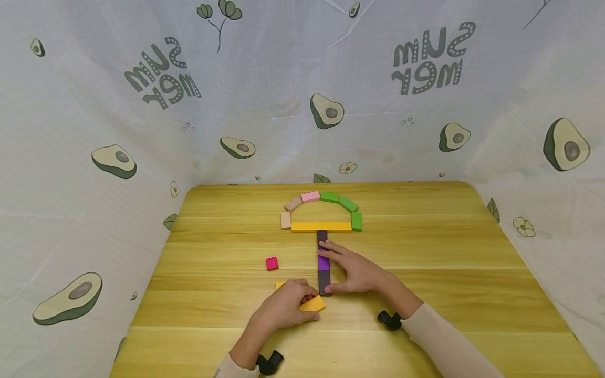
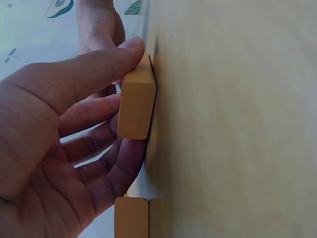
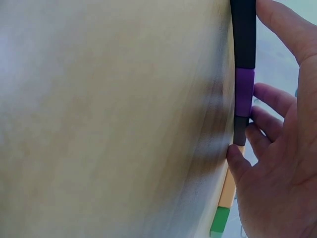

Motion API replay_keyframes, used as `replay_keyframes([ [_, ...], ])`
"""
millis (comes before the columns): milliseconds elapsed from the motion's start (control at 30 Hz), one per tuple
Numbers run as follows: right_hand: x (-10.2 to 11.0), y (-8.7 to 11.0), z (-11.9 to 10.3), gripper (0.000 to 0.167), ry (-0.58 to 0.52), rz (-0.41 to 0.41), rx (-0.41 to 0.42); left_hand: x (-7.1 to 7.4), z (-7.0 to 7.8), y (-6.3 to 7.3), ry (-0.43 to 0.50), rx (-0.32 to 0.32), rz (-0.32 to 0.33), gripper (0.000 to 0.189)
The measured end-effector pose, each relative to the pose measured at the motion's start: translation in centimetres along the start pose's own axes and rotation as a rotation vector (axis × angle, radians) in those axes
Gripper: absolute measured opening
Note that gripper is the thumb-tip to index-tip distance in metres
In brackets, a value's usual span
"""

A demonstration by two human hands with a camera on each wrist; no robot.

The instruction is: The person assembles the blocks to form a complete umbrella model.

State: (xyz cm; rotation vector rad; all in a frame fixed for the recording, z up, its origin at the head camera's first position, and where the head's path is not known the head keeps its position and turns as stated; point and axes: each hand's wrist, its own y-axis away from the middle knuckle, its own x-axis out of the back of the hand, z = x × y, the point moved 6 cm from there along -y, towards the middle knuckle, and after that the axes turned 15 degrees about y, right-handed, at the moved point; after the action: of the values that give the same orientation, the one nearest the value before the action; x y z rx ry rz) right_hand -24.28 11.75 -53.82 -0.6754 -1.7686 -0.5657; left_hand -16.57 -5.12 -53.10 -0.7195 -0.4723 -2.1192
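Observation:
My left hand pinches a yellow block between thumb and fingers, low over the table near the bottom of the column. In the left wrist view the block's end faces the camera, with the thumb on top. My right hand lies over the column with extended fingers, its thumb at the near dark block and fingertips by the purple block and the far dark block. The column meets two yellow blocks laid end to end.
Pink, tan and green blocks form an arch above the yellow row. A red block lies left of the column. Another yellow block shows partly behind the left hand. Patterned cloth walls the wooden table.

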Motion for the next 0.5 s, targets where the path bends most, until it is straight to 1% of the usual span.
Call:
replay_keyframes([
  [233, -0.02, -0.03, 0.05, 0.097, -0.005, 0.002, -0.001, 0.02, 0.15, -0.10, -0.004, 0.001, 0.007, 0.041],
  [500, 0.04, 0.08, -0.03, 0.097, -0.002, 0.002, -0.001, -0.04, 0.10, -0.03, 0.014, 0.000, 0.021, 0.045],
])
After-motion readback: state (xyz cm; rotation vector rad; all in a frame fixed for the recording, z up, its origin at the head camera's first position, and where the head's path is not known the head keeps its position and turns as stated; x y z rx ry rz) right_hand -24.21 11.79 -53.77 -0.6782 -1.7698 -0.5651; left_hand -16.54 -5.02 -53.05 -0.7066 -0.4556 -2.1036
